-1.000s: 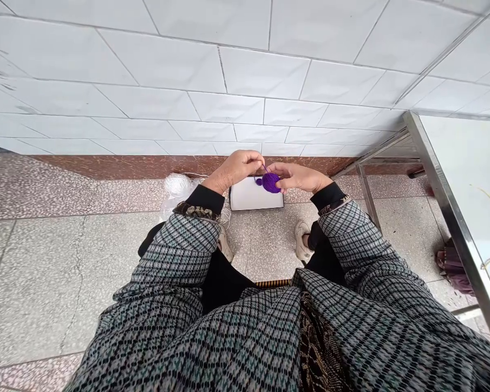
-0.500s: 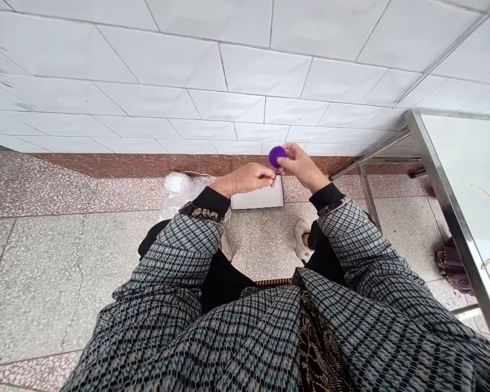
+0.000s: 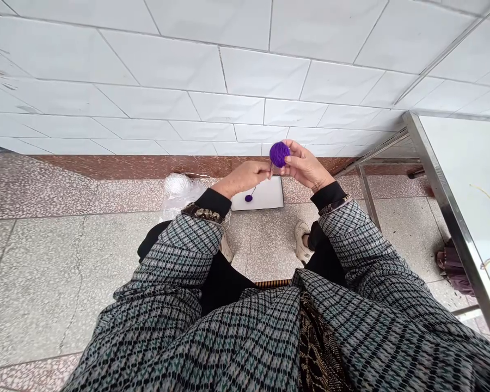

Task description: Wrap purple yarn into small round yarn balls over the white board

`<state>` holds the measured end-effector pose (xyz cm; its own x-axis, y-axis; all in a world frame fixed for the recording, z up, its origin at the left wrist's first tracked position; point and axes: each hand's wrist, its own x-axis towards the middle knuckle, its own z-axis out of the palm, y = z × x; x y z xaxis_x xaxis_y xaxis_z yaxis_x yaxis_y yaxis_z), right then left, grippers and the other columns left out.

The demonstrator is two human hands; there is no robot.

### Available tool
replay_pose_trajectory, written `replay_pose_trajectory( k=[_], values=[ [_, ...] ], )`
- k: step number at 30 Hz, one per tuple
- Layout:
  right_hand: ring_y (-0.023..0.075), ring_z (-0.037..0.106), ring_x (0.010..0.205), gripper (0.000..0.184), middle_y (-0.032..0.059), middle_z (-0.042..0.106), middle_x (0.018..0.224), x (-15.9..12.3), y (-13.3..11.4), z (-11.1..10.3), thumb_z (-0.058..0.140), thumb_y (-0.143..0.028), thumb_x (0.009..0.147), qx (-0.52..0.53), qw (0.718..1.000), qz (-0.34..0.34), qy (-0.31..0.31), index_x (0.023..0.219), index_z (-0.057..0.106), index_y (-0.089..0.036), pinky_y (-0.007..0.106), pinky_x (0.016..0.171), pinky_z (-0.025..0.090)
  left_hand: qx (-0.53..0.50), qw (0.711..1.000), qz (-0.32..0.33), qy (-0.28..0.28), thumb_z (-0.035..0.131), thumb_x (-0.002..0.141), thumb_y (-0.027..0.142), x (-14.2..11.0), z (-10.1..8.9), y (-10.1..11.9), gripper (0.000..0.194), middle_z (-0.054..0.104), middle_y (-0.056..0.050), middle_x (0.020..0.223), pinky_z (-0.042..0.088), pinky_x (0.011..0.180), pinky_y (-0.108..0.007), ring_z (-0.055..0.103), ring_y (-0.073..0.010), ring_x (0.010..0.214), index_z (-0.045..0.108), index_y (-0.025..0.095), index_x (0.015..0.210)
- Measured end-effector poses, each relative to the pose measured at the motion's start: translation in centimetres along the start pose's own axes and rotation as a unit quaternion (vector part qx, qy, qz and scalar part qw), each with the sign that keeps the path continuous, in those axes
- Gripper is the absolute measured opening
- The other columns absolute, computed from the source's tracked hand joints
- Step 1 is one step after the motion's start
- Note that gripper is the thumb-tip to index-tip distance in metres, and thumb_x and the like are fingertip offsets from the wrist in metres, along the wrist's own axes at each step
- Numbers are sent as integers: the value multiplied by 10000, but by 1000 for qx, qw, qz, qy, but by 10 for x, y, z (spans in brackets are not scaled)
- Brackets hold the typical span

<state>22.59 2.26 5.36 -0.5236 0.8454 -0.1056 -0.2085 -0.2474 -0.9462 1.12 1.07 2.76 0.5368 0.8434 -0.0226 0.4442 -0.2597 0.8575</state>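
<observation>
A round ball of purple yarn [image 3: 279, 154] is held up between the thumb and fingers of my right hand [image 3: 305, 164]. Just to its left, my left hand [image 3: 249, 177] pinches a purple strand that runs up to the ball. Below my left hand, a small dark purple clump of yarn [image 3: 249, 198] shows against a shallow white box [image 3: 267, 195] on the floor, with a thin strand rising from it toward the fingers. Whether the clump hangs or rests in the box I cannot tell.
White yarn [image 3: 177, 184] lies with a clear plastic bag [image 3: 173, 206] on the floor left of the box. A metal-framed table [image 3: 445, 196] stands at the right. The tiled wall [image 3: 249, 109] rises ahead. My shoes [image 3: 302, 239] flank the floor below.
The purple ball has turned in my right hand and shows more of its face. My left hand has shifted slightly left. The small purple clump has come into view below it.
</observation>
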Motion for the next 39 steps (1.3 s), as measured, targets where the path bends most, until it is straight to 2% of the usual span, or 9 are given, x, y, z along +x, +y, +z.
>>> replay_pose_trajectory(
  k=[5, 8, 11, 15, 22, 24, 27, 31, 39],
  values=[
    [99, 574, 738, 425, 2, 619, 1000, 6, 9, 0, 801, -213, 822, -121, 987, 6, 102, 1123, 502, -228, 232, 663, 548, 28, 996, 52, -69, 554, 884, 243, -3, 8, 10, 176, 632, -7, 716, 418, 721, -303, 527, -148, 663, 685, 202, 774],
    [127, 579, 757, 395, 10, 606, 953, 6, 14, 2, 764, -120, 797, -230, 966, 30, 112, 1088, 514, -215, 227, 612, 519, 30, 997, 53, -36, 558, 879, 240, -5, 0, 11, 173, 669, -14, 740, 429, 726, -302, 540, -145, 671, 700, 196, 791],
    [146, 595, 739, 347, 23, 619, 915, 3, 12, 6, 761, -95, 796, -274, 956, 80, 63, 1054, 556, -205, 237, 566, 527, 26, 999, 30, 30, 553, 873, 235, -6, -10, 7, 168, 707, -30, 791, 442, 731, -298, 577, -153, 722, 704, 185, 818],
    [137, 662, 732, 331, 50, 679, 992, -5, 3, 11, 750, -94, 819, -179, 973, 145, -33, 1092, 595, -199, 242, 590, 578, 29, 996, -5, 88, 546, 860, 230, -6, -19, 2, 161, 684, -22, 769, 439, 716, -300, 563, -156, 713, 693, 175, 822],
    [126, 720, 833, 527, 34, 691, 1053, -8, -3, 5, 860, -196, 771, -15, 987, 119, -110, 1214, 575, -188, 237, 736, 638, -29, 990, 9, 140, 552, 896, 242, 6, -8, -2, 138, 653, -10, 788, 473, 780, -301, 583, -168, 790, 646, 176, 820],
    [121, 724, 818, 593, 30, 685, 1046, -6, -3, 3, 910, -280, 758, 12, 993, 84, -88, 1230, 563, -192, 214, 714, 632, -64, 986, 1, 152, 535, 929, 255, 9, 2, -1, 155, 643, -6, 784, 482, 774, -297, 581, -166, 780, 648, 174, 862],
    [115, 714, 804, 620, 24, 669, 1020, -2, -3, 3, 919, -397, 792, 29, 999, 26, 11, 1252, 546, -213, 187, 681, 626, -74, 984, -4, 163, 507, 964, 248, 11, 16, 2, 176, 658, -22, 807, 497, 791, -304, 600, -172, 791, 656, 171, 911],
    [123, 710, 810, 532, 18, 646, 948, 2, -2, 2, 871, -465, 857, 25, 994, 20, 100, 1198, 546, -218, 180, 655, 623, -19, 990, 31, 134, 525, 956, 231, 8, 21, 7, 163, 718, -65, 937, 504, 899, -335, 647, -203, 917, 669, 171, 905],
    [89, 642, 673, 536, -5, 657, 847, -4, 0, -7, 888, -433, 805, 29, 991, 114, -62, 1166, 606, -154, 175, 532, 535, -33, 960, -70, 270, 466, 992, 240, 13, -6, -13, 202, 475, 9, 664, 402, 657, -303, 485, -181, 658, 643, 224, 895]
  ],
)
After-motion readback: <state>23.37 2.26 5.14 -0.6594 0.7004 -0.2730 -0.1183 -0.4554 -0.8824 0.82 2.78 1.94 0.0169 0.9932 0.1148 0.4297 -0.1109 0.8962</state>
